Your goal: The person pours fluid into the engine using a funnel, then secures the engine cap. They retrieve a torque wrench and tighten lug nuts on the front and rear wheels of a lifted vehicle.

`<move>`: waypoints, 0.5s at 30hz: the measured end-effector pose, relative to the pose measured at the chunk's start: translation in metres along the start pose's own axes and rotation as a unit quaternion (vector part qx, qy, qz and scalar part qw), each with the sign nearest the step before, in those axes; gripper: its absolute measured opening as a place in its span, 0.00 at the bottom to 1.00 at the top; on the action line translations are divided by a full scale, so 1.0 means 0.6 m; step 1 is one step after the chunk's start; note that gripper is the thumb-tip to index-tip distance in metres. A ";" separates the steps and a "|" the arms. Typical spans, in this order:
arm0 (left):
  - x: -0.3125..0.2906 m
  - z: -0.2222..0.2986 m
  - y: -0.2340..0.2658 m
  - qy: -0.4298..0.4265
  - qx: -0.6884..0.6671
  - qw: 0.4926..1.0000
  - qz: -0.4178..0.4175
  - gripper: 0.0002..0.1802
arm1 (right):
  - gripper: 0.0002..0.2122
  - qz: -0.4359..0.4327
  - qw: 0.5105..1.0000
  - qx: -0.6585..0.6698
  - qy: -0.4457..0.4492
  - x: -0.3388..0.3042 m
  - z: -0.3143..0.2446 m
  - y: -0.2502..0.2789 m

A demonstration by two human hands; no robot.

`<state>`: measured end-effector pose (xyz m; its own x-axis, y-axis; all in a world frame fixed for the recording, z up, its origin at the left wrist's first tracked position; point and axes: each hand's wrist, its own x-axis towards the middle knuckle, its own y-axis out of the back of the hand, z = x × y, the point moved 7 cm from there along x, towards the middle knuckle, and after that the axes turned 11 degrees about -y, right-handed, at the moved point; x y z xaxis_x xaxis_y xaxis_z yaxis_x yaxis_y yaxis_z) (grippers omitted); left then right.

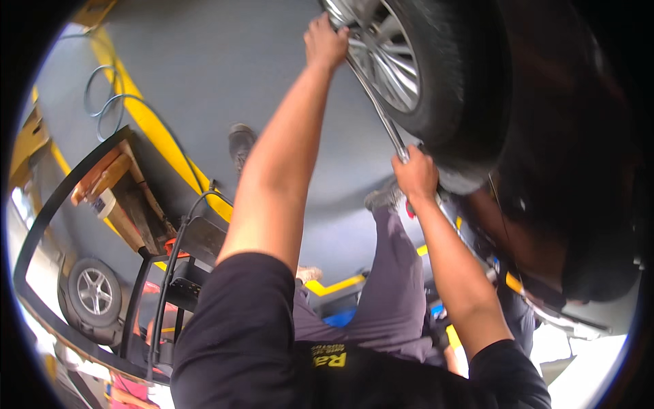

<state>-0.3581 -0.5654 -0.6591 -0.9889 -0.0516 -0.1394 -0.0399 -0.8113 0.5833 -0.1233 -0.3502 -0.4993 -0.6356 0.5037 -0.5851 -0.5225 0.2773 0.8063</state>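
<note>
- Left hand (325, 42) closed around metal bar (379, 103) at its upper end, by the wheel (390, 58); right hand (417, 176) wrapped round it lower down, near the tyre (446, 88).
- Bar slants past the wheel's spoked face, beside dark car (552, 157).
- Risk, my guess: badly seated bar slips under a hard pull, knocking knuckles or scratching spokes.
- Bar's upper tip hidden by left hand; wheel cut off at top; whether bar runs on below right hand, can't tell.

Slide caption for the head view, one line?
Left hand and right hand grip a long metal bar beside a car wheel.
</note>
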 end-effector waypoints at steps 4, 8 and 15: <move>-0.211 -0.097 0.035 0.063 -0.065 0.990 -0.107 0.36 | 0.13 -0.023 0.999 -0.029 -0.012 -0.005 -0.003 0.010; -0.559 -0.224 0.159 0.239 -0.029 0.919 -0.313 0.28 | 0.14 -0.074 0.997 -0.023 0.007 -0.030 -0.036 0.052; -0.995 -0.250 0.496 0.468 -0.247 0.848 0.011 0.17 | 0.16 -0.128 0.985 -0.075 0.094 -0.081 -0.094 0.088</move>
<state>0.2420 -0.8636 -0.5225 -0.4320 -0.3222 -0.8424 0.2716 -0.9371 0.2192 -0.1523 -0.4063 -0.4335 -0.5589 0.2698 -0.7841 -0.7480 0.2440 0.6172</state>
